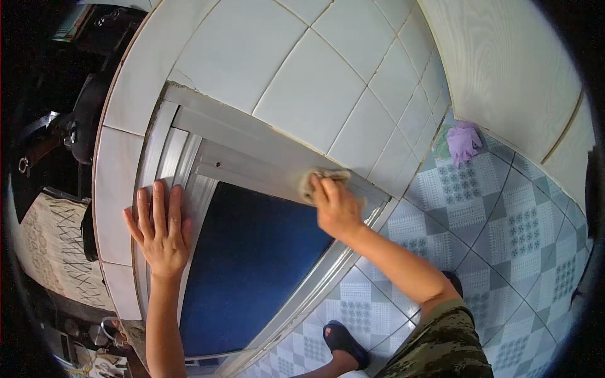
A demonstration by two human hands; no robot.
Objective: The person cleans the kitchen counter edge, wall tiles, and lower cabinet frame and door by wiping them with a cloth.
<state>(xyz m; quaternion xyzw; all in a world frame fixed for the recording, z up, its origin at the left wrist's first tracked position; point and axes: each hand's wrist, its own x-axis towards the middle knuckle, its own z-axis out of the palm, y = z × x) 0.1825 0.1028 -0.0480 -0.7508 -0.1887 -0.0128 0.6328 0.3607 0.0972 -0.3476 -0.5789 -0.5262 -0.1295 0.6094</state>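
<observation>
Blue panel [252, 258] fills the silver frame [252, 142]. My right hand [335, 206] bunches a beige cloth [343, 176] against the frame's face; my left hand [165, 242] lies flat, fingers spread, on its side rail.

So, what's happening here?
Someone has both bare hands on a silver-grey metal frame around a dark blue panel, set in white tile. The right hand holds a crumpled beige cloth against the frame and looks slightly blurred, as if mid-wipe. The left hand lies spread on the frame's other side, holding nothing. A crumpled purple item, perhaps a rubber glove, lies on the blue and grey patterned floor.
</observation>
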